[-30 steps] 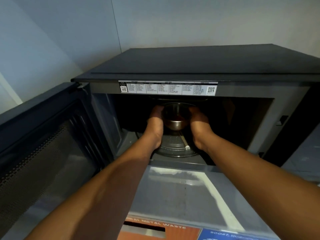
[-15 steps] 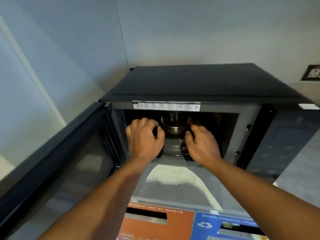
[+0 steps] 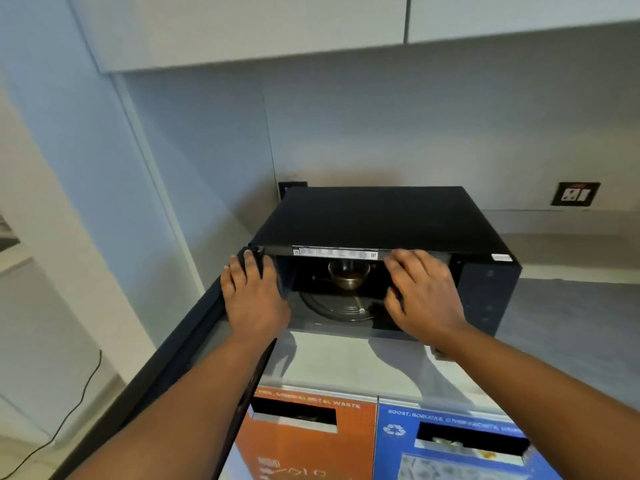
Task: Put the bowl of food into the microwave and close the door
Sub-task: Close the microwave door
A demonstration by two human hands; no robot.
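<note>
A black microwave point(image 3: 374, 216) stands on the grey counter with its door point(image 3: 180, 358) swung open to the left. Inside, a small glass bowl of brown food point(image 3: 349, 274) sits on the round turntable point(image 3: 341, 306). My left hand point(image 3: 254, 299) is outside the cavity, at the door's hinge side, fingers spread and holding nothing. In front of the cavity's right edge hovers my right hand point(image 3: 420, 294), fingers apart and empty. Neither hand touches the bowl.
Below the counter edge are an orange waste bin front point(image 3: 304, 441) and a blue recycling bin front point(image 3: 460, 445), each with a slot. A wall socket point(image 3: 575, 194) is at the back right. White cabinets point(image 3: 242, 26) hang above. A cable point(image 3: 69, 414) trails at lower left.
Both hands let go of the bowl and drew back out of the cavity. My left hand shifted left to the door hinge area. My head pulled back and up.
</note>
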